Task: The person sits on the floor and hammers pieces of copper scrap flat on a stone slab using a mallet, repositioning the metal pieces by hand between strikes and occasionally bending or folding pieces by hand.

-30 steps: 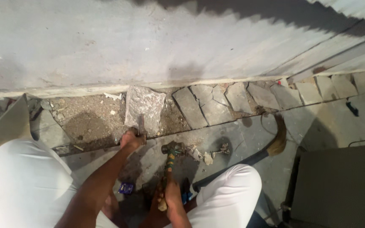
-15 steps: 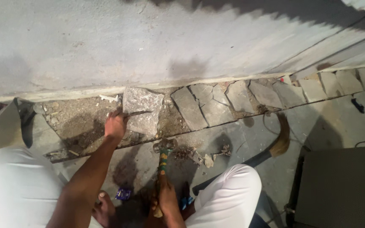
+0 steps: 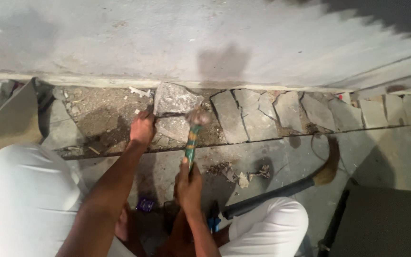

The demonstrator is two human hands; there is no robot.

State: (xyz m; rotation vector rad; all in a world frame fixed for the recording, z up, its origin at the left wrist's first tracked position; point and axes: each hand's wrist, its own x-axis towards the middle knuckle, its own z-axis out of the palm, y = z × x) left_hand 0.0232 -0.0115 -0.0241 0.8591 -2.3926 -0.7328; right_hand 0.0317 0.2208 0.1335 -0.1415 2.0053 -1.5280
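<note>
My left hand (image 3: 142,128) grips a thin dark chisel (image 3: 170,114) that lies across a grey stone slab (image 3: 174,102) at the foot of the wall. My right hand (image 3: 189,181) is closed around the green and yellow handle of a hammer (image 3: 192,143). The blurred hammer head (image 3: 198,116) is at the chisel's end, over the slab. My white trouser legs show at the bottom left and bottom middle.
A row of cracked grey slabs (image 3: 286,109) runs right along the plastered wall (image 3: 205,38). Bare rubble (image 3: 96,114) lies left of the slab. A curved tool with a black shaft and brown end (image 3: 327,166) rests on the floor. A dark box (image 3: 386,223) stands bottom right.
My left hand moved up from the floor to the slab and now holds the chisel. My right hand swung the hammer head up and forward onto the chisel.
</note>
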